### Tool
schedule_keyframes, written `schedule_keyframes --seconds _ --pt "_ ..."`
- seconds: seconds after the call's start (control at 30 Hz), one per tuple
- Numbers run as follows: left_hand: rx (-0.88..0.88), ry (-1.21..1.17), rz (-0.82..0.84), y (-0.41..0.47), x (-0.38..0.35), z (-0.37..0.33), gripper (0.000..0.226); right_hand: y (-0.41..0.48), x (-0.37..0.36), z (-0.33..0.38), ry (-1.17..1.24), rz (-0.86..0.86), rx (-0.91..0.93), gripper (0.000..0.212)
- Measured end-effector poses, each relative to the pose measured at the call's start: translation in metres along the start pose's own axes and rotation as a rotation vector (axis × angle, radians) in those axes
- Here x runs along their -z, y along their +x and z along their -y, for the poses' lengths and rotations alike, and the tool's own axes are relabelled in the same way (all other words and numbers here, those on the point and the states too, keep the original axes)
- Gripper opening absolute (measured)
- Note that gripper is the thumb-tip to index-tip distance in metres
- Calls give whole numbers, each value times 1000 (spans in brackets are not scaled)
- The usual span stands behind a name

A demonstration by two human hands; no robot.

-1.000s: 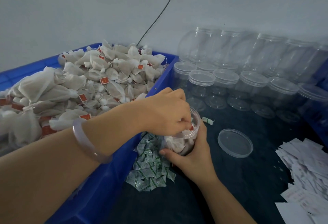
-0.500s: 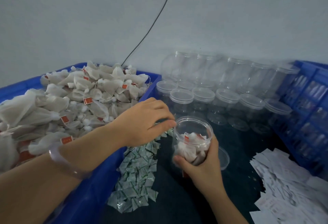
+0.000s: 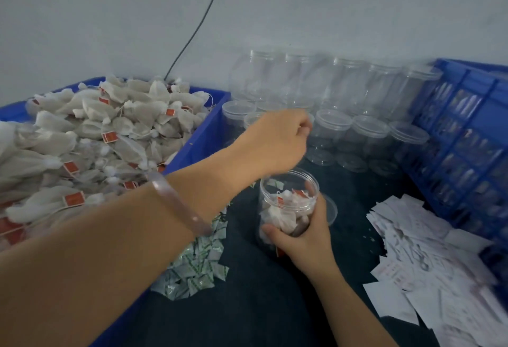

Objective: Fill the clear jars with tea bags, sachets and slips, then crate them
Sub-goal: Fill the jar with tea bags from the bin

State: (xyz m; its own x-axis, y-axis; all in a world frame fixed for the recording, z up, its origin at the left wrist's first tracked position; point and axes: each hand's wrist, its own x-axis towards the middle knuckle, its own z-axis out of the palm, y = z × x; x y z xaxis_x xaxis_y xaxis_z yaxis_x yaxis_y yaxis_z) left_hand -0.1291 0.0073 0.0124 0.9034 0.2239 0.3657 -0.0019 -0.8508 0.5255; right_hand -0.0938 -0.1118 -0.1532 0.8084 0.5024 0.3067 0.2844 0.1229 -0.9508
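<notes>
Hands: R hand (image 3: 305, 232) wrapped round lower half of an open clear jar (image 3: 288, 206), thumb on the near wall, fingers round the far side; jar upright on the dark counter (image 3: 261, 305), part-filled w/ tea bags. L hand (image 3: 277, 143) raised above & just behind that jar, fingers curled in; cannot tell if anything is pinched in them. L forearm crosses the frame from lower left, translucent pale bangle (image 3: 178, 203) on the wrist.

Near items:
- Sachets (image 3: 198, 267), green/white print, loose heap on counter, between bin wall & held jar, partly under L forearm.
- Paper slips (image 3: 428, 264), white w/ faint print, scattered pile at R, near edge of counter; text too blurred to read.
- Loose lid (image 3: 331, 210), clear, flat on counter just behind R hand, mostly hidden.

Mid:
- Blue bin (image 3: 203, 137), L side, heaped w/ white mesh tea bags (image 3: 110, 132), red-orange tags on strings.
- Blue crate (image 3: 472, 132), lattice wall, R side; clear jars dimly visible through the slots.

Far:
- Empty clear jars (image 3: 368, 137), lidded, front row standing on counter betw. bin & crate; more (image 3: 343, 85) behind, against the wall, blurred.
- Pale wall (image 3: 330, 3); thin dark cable (image 3: 200, 19) runs down it diagonally to behind the bin.
</notes>
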Motion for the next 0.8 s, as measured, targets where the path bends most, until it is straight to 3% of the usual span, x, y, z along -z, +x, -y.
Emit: schedule_keyframes --seconds 0.1,0.2,0.27,0.37,0.47,0.57,0.67,0.73,0.8 --pt "229 -290 -142 21 -22 -2 29 0 2 1 4 -27 -7 92" --pt "482 -812 -169 8 -41 13 37 1 4 -1 29 -28 -5 91" --pt "474 -1038 -160 -5 -46 26 50 1 4 0 34 -11 3 92" --pt "361 -1139 -191 -21 -55 44 58 2 2 0 42 10 7 96" --pt "399 -1143 -235 -35 -80 54 62 1 1 3 52 30 9 98" --pt "533 -1215 -196 -45 -105 54 77 0 3 7 82 10 8 83" --pt "451 -1100 -238 -53 -114 56 76 1 6 8 95 -1 5 74" --pt "375 -935 -271 -56 -109 65 61 2 5 8 93 -3 4 78" --pt "334 -495 -370 -57 -101 79 36 3 5 7 82 1 1 84"
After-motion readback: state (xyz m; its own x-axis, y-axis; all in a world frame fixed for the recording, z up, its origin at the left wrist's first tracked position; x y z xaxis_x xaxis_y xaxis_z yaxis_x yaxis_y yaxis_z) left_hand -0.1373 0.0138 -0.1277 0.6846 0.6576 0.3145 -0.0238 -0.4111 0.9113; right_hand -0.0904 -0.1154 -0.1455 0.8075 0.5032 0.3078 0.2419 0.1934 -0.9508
